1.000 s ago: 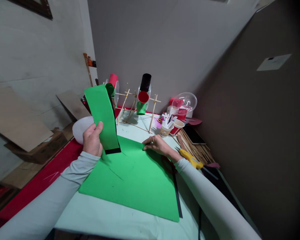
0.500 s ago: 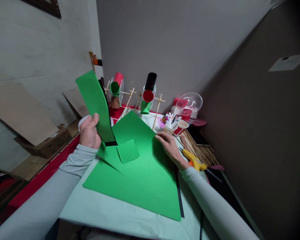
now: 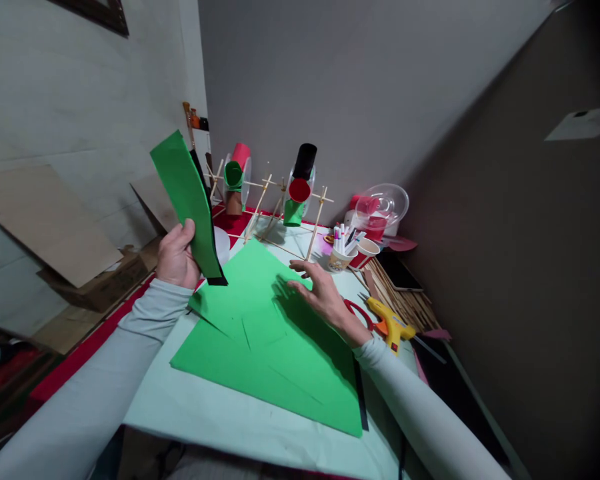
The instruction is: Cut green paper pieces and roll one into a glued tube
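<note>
left hand [image 3: 177, 257] grips a tall green foam strip [image 3: 186, 200] with a black strip behind it, thumb on the front, fingers wrapped round the back, held upright and leaning a bit left above the table's left edge. right hand [image 3: 320, 295] is spread wide, fingers apart, palm down, hovering just over or lightly on the big green sheet [image 3: 275, 340]; cannot tell if it actually presses. it holds nothing

big green sheet lies flat on the pale table [image 3: 220, 420], far corner pointing toward the stick frame [image 3: 275, 207]. a few cut or crease lines show in the sheet's middle. black strip edge peeks out under the sheet's right side

step in hand, as a guess: paper craft work, sorting pieces, strip in one hand while the other steadies or smooths the sheet. next move likely calls for the right hand to flatten or pin the sheet, and the left to bring the strip down without bending it; foam is floppy so a light grip low on the strip works

around: red scissors [image 3: 356, 313] and yellow glue gun [image 3: 391, 323] just beside the right wrist, cup of markers [image 3: 341, 252] and red cup [image 3: 366, 252] behind, bundle of sticks [image 3: 395, 287] to the right, clear plastic bowl [image 3: 380, 203] at the back, rolled tubes on the stick frame
</note>
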Demonstrator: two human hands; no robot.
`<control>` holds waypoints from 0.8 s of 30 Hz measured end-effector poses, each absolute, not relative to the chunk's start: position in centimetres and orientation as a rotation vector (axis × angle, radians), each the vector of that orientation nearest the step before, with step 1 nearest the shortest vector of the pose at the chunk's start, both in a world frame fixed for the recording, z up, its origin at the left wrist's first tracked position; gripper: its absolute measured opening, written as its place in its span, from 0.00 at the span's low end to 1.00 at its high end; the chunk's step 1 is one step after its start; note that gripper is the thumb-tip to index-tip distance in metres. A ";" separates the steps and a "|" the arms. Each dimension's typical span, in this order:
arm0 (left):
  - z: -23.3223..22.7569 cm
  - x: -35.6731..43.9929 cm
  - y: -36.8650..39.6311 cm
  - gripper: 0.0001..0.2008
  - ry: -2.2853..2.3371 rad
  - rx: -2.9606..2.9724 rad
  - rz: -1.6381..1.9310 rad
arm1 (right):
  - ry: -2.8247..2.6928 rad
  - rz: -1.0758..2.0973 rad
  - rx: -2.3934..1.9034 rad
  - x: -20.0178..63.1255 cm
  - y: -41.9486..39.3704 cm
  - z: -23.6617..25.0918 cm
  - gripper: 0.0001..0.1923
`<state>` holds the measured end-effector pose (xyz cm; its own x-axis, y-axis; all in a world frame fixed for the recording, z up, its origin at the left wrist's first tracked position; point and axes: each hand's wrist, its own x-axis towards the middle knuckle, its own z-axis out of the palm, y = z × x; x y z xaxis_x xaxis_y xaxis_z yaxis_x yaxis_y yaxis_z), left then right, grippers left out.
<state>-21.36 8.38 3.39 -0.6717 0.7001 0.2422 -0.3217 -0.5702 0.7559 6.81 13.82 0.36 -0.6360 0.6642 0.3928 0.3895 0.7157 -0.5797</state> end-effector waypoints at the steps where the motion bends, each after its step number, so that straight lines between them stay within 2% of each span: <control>1: 3.3 -21.2 8.4 0.09 0.942 0.715 2.217 | -2.390 0.596 -0.770 6.4 13.2 0.4 0.22; 6: 2.7 -19.5 8.1 0.10 1.003 0.761 1.976 | -2.763 0.550 -0.609 4.5 10.2 0.2 0.32; 11: 1.5 -17.1 7.6 0.17 1.038 0.802 1.605 | -2.888 0.455 -0.697 3.6 10.0 0.2 0.31; 14: 0.7 -16.0 7.4 0.18 1.058 0.802 1.421 | -2.898 0.492 -0.755 3.6 10.9 0.4 0.27; 17: 0.0 -15.2 7.4 0.18 1.089 0.786 1.303 | -2.880 0.544 -0.772 4.2 11.1 0.4 0.18; 21: -0.4 -14.6 7.4 0.20 1.121 0.751 1.219 | -2.786 0.543 -0.835 6.5 10.7 0.9 0.10; 24: -0.4 -14.5 7.4 0.21 1.141 0.717 1.210 | -2.627 0.485 -1.037 10.1 11.7 2.1 0.06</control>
